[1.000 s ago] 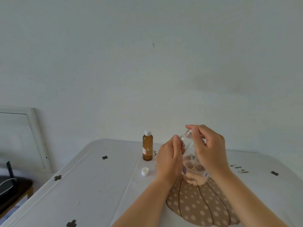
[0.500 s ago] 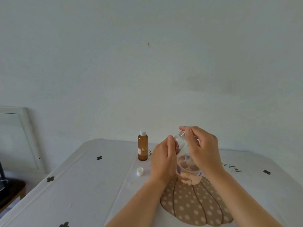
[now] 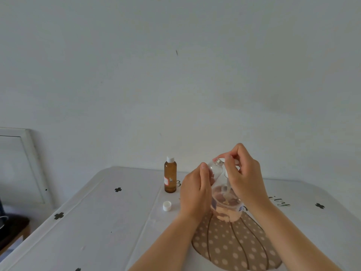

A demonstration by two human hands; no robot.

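A clear plastic bottle point(image 3: 227, 211) stands tilted on the table, its open threaded neck pointing up and left. My left hand point(image 3: 195, 190) grips its upper body from the left. My right hand point(image 3: 244, 177) is just right of the neck, fingers curled, pinching a small white piece point(image 3: 226, 174) with a pale tube point(image 3: 226, 190) hanging from it. Whether the tube is inside the bottle or behind it, I cannot tell. A loose white cap point(image 3: 167, 205) lies on the cloth to the left of my left wrist.
An amber bottle point(image 3: 170, 177) with a white cap stands upright behind and left of my hands. The table point(image 3: 97, 222) has a white cloth with black crosses and a dotted pumpkin print point(image 3: 234, 247). A white frame point(image 3: 29, 159) and dark wooden furniture point(image 3: 11, 229) are at the left.
My right hand has lifted slightly off the bottle's neck, and the pale tube now shows below its fingers. My left hand keeps its grip on the bottle.
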